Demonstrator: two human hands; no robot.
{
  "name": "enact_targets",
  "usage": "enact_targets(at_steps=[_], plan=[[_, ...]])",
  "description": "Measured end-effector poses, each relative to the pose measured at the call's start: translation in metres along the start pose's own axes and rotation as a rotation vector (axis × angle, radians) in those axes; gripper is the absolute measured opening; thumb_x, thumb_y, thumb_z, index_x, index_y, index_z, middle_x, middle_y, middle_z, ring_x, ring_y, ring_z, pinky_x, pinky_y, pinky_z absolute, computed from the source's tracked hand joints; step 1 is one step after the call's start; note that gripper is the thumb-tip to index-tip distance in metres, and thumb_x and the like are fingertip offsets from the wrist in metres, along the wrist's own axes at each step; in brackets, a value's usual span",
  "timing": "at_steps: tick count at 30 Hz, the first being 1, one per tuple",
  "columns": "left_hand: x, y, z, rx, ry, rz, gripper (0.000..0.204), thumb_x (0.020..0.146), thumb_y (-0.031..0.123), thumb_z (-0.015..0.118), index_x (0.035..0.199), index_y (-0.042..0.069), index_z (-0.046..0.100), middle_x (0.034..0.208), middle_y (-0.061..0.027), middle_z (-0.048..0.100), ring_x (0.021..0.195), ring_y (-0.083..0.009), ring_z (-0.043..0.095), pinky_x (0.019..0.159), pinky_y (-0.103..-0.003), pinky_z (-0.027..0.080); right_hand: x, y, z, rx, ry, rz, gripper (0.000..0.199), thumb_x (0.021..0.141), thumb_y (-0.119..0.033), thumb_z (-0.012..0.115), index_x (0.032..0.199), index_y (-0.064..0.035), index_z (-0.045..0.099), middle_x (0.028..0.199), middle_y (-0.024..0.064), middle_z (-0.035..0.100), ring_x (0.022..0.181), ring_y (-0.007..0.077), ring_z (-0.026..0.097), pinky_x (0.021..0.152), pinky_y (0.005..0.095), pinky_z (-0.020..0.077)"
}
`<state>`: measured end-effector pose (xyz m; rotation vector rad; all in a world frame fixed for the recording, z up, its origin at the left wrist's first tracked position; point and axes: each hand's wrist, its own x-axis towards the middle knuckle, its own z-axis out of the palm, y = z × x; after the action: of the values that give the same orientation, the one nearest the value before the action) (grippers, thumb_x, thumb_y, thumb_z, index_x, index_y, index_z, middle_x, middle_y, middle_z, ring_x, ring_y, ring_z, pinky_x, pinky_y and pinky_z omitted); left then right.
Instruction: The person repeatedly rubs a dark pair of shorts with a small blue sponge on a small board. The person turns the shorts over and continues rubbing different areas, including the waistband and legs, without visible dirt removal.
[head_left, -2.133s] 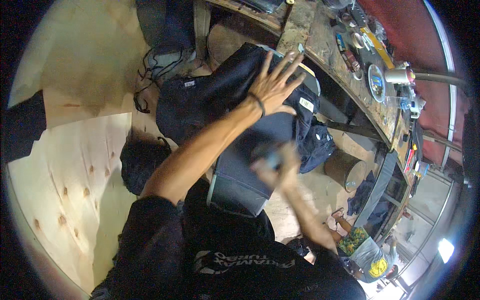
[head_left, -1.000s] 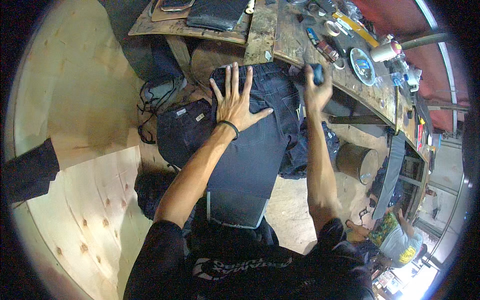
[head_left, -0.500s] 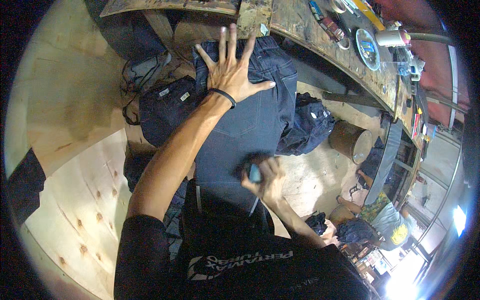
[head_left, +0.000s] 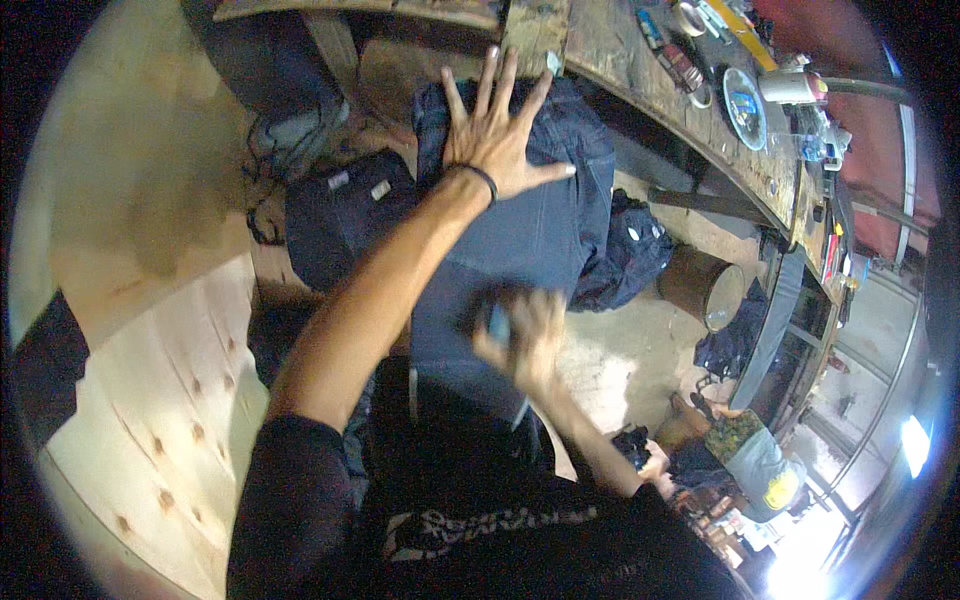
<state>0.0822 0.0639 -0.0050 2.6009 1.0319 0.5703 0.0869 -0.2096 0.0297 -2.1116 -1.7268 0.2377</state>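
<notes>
A pair of dark denim trousers [head_left: 480, 265] lies spread out in front of my body, its waist end farthest away. Flat on that far end, with fingers stretched and thumb out to the side, is my left hand [head_left: 500, 150]; a black band circles its wrist. Lower down, over the right half of the cloth, my right hand [head_left: 540, 335] is closed around a small light-blue object [head_left: 498, 322]. Motion smears this hand, and the object's kind cannot be made out. What supports the trousers is hidden beneath them.
Dark folded garments [head_left: 345, 215] lie to the left, and a denim pile [head_left: 632, 245] to the right beside a round drum [head_left: 705, 288]. A worn wooden bench [head_left: 640, 110] at far right bears a plate [head_left: 743, 110] and tools. Another person [head_left: 750, 460] sits at lower right.
The trousers and my left hand appear a little farther right in the picture. My right hand has shifted slightly up and left over the cloth, still holding the light-blue object.
</notes>
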Motion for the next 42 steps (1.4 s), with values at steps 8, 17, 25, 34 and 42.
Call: enact_targets(at_steps=[8, 17, 25, 34, 42], plan=[[0.004, -0.002, 0.002, -0.005, -0.071, 0.029, 0.131, 0.072, 0.093, 0.070, 0.173, 0.020, 0.031, 0.181, -0.0241, 0.012, 0.169, -0.0436, 0.004, 0.124, -0.084, 0.000, 0.020, -0.037, 0.013, -0.038, 0.084, 0.001, 0.047, 0.071, -0.037, 0.093, 0.103, -0.0074, 0.077, 0.092, 0.0147, 0.063, 0.092, 0.0380, 0.061, 0.087, 0.0530, 0.0503], [0.015, -0.006, -0.001, -0.072, -0.076, 0.223, 0.117, 0.081, 0.084, 0.070, 0.172, 0.020, 0.034, 0.182, -0.0214, 0.008, 0.169, -0.0413, 0.005, 0.125, -0.083, 0.001, 0.027, -0.057, 0.024, -0.054, 0.083, -0.095, 0.059, 0.068, -0.042, 0.098, 0.108, -0.0037, 0.078, 0.097, 0.0113, 0.069, 0.095, 0.0353, 0.064, 0.086, 0.0485, 0.0540], [0.021, -0.013, 0.004, -0.112, -0.170, 0.197, 0.118, 0.082, 0.083, 0.072, 0.173, 0.019, 0.031, 0.181, -0.0218, 0.013, 0.169, -0.0381, 0.009, 0.131, -0.073, 0.005, 0.055, -0.051, 0.025, 0.195, -0.112, -0.182, 0.047, 0.072, -0.041, 0.091, 0.095, -0.0051, 0.071, 0.092, 0.0153, 0.061, 0.089, 0.0385, 0.058, 0.079, 0.0544, 0.0459], [0.029, -0.015, 0.005, -0.160, -0.140, 0.148, 0.136, 0.068, 0.088, 0.078, 0.175, 0.023, 0.024, 0.180, -0.0208, 0.020, 0.167, -0.0408, 0.015, 0.131, -0.069, 0.014, 0.117, 0.010, 0.001, 0.136, -0.124, -0.213, 0.049, 0.073, -0.040, 0.092, 0.100, -0.0036, 0.076, 0.099, 0.0160, 0.068, 0.099, 0.0404, 0.063, 0.091, 0.0520, 0.0533], [0.030, -0.012, -0.001, -0.146, -0.203, 0.125, 0.135, 0.066, 0.087, 0.080, 0.173, 0.021, 0.031, 0.180, -0.0192, 0.018, 0.168, -0.0397, 0.010, 0.132, -0.069, 0.011, 0.086, 0.030, -0.015, 0.223, -0.287, -0.013, 0.052, 0.076, -0.033, 0.089, 0.114, -0.0011, 0.075, 0.114, 0.0190, 0.071, 0.110, 0.0432, 0.067, 0.101, 0.0527, 0.0534]])
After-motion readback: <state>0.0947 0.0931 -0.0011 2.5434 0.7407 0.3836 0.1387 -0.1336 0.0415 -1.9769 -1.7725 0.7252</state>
